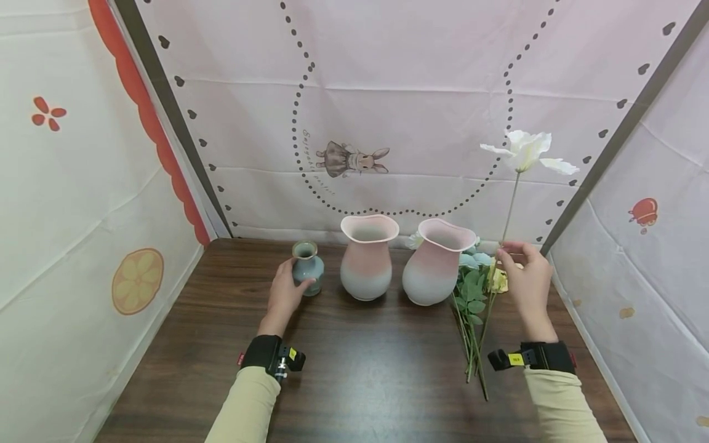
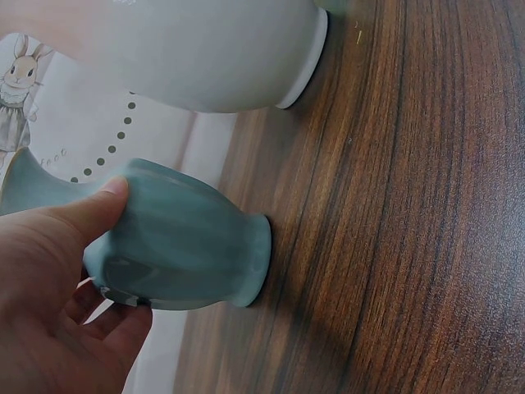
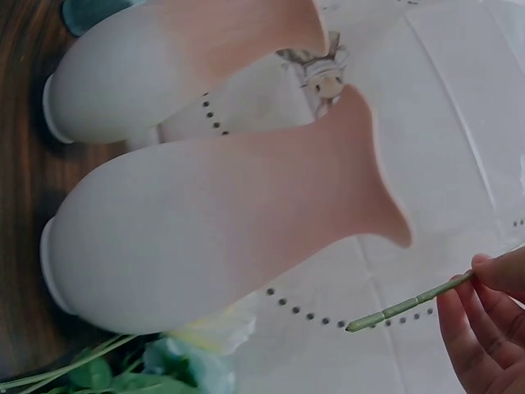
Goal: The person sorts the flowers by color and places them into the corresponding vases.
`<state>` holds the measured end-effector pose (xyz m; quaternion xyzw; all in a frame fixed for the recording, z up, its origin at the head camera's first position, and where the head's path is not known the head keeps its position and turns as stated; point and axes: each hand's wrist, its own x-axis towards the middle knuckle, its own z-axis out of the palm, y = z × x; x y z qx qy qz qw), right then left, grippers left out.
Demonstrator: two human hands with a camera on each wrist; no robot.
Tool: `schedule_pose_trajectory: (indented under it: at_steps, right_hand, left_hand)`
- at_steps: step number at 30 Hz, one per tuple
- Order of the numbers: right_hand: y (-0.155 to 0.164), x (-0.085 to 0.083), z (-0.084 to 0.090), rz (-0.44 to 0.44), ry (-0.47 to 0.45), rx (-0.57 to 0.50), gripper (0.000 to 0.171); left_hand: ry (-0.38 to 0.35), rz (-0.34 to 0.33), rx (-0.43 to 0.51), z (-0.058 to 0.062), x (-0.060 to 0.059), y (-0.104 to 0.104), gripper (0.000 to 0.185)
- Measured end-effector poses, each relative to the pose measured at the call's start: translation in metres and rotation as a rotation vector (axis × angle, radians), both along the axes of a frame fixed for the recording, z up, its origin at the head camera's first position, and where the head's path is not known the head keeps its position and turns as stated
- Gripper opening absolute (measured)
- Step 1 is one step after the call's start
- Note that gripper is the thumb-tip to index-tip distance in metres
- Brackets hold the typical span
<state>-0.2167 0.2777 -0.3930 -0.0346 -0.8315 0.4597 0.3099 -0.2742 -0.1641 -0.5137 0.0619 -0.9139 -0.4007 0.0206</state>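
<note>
Pinching white flower stem (image 1: 510, 209) upright, right hand (image 1: 527, 284) sits right of pink vases; left hand (image 1: 284, 295) grips teal vase (image 1: 307, 267), far left.

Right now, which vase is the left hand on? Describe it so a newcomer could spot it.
On the dark wooden table, three vases stand in a row before the pink backdrop. The one you want is the small vase at the left end, with the left hand wrapped around it in a grip. It is blue-green and much shorter than the two pink-and-white vases beside it.

Left hand (image 1: 285, 294) curled in grip, right hand (image 1: 527, 280) raised, fingertips pinched.
</note>
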Motion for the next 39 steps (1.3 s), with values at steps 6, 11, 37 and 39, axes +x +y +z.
schedule_pose_trajectory:
  at_steps: [6,11,37,39]
  right_hand:
    - [-0.006,-0.001,0.017,0.025,0.029,-0.017,0.022]
    - [-0.012,-0.005,0.027,0.042,0.072,-0.025,0.022]
    - [-0.036,-0.027,0.042,0.147,0.199,-0.073,0.019]
    - [-0.037,-0.028,0.042,0.148,0.202,-0.069,0.020]
  left_hand:
    - [-0.004,0.005,0.007,0.000,0.001,0.000,0.077]
    - [-0.006,0.004,0.009,0.000,0.000,0.000,0.077]
    - [0.008,0.004,0.008,-0.001,0.000,0.000,0.076]
    - [0.010,0.005,0.009,-0.001,0.000,0.000,0.076]
